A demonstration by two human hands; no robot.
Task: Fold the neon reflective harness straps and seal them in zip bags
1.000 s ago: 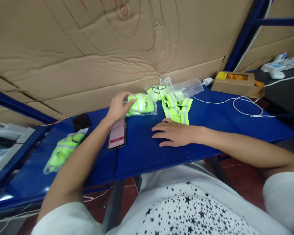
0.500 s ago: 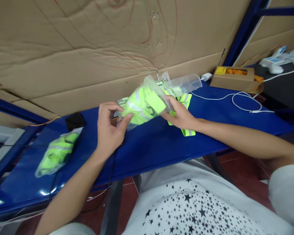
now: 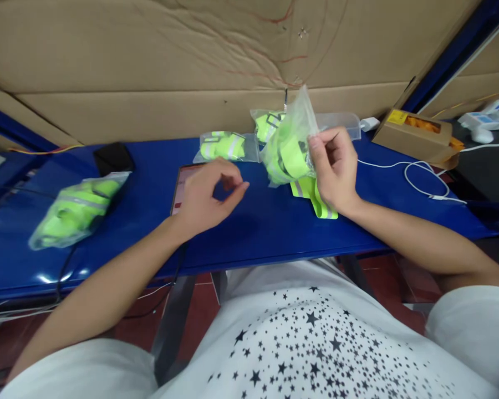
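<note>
My right hand (image 3: 339, 172) pinches the upper edge of a clear plastic bag (image 3: 303, 113) between thumb and fingers. Inside the bag is a folded neon-yellow strap with grey reflective stripes; the bag hangs tilted above the table. To its left, my left hand (image 3: 208, 197) hovers with nothing in it, fingers curved and thumb stretched out, partly over a phone (image 3: 180, 185). A loose neon strap (image 3: 316, 197) lies below the held bag. Behind are two more bagged straps, one at centre (image 3: 224, 147) and one against the cardboard (image 3: 266, 123), partly hidden.
On the blue table (image 3: 241, 238), another bagged strap (image 3: 75, 210) lies at left beside a black object (image 3: 113, 158). At right are a cardboard box (image 3: 416, 138) with orange contents, a white cable (image 3: 416, 176) and a white adapter (image 3: 369, 123). A cardboard wall (image 3: 170, 94) rises behind.
My left hand has let go of the bag, which my right hand now holds alone by its upper edge. The bag has moved right and hangs more upright. The view has shifted, uncovering the phone.
</note>
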